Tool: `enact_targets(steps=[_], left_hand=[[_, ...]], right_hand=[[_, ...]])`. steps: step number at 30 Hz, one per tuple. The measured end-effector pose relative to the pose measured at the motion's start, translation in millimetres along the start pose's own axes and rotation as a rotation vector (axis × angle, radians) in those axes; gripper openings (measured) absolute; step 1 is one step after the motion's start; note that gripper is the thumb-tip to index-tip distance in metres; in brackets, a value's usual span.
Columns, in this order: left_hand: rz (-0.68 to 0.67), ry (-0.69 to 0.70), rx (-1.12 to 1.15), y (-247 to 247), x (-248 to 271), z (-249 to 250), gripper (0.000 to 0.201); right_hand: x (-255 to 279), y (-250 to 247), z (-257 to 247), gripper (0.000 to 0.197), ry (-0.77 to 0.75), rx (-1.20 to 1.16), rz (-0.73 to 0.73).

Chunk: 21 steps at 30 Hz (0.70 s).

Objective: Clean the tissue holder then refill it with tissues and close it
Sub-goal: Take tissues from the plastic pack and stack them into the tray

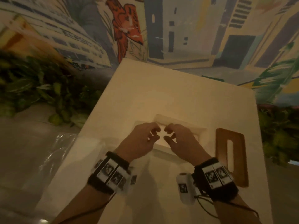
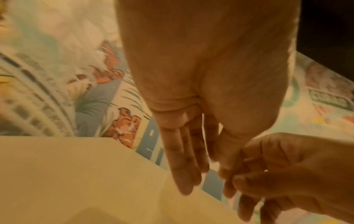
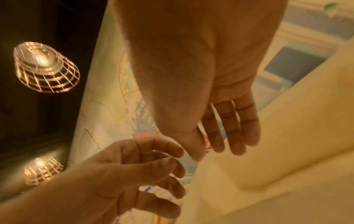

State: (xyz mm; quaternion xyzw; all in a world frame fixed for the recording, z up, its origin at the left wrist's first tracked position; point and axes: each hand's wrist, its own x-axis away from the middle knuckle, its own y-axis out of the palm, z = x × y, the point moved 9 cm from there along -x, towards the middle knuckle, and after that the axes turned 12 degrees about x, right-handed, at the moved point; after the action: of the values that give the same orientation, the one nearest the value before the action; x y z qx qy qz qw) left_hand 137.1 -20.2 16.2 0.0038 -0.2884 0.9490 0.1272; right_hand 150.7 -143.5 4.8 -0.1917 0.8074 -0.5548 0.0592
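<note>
Hands meet over the open tissue holder, a pale rectangular tray sitting mid-bench, toward the near edge of the cream bench. Left hand and right hand both have fingers loosely curled, tips almost touching above the tray. Whether either grip pinches a tissue I cannot tell; blur and glare hide it.

Wooden lid with its long slot lies flat just right of the holder, apart from it, near the bench's right edge. Clear plastic wrap sits off the left edge.

Risks: tissues bunching or folding over the tray wall if pushed in unevenly, so the lid won't seat; the right forearm could nudge the lid off the edge.

Holder's long axis runs roughly left to right, slightly skewed, opening up. Lid's long axis runs near to far.
</note>
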Motion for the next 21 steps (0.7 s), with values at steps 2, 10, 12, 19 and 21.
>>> enact_targets(steps=[2,10,12,19,21], left_hand=[[0.16,-0.032,0.045,-29.4,45.6,-12.9,0.01],[0.55,-0.511,-0.071,-80.1,236.4,-117.0,0.013],[0.639,-0.604,-0.072,-85.5,271.2,-134.6,0.014],[0.775,-0.832,-0.065,-94.6,315.2,-163.4,0.016],[0.767,-0.832,-0.072,-93.6,313.5,-167.4,0.02]], right_hand=[[0.0,3.5,-41.3,0.018,-0.091,-0.11,0.027],[-14.8,84.0,-172.7,0.017,-0.369,-0.129,-0.163],[-21.2,102.2,-194.2,0.02,-0.396,-0.124,-0.211],[-52.0,141.2,-235.5,0.035,-0.382,0.109,-0.286],[-57.5,145.7,-238.9,0.039,-0.354,0.194,-0.309]])
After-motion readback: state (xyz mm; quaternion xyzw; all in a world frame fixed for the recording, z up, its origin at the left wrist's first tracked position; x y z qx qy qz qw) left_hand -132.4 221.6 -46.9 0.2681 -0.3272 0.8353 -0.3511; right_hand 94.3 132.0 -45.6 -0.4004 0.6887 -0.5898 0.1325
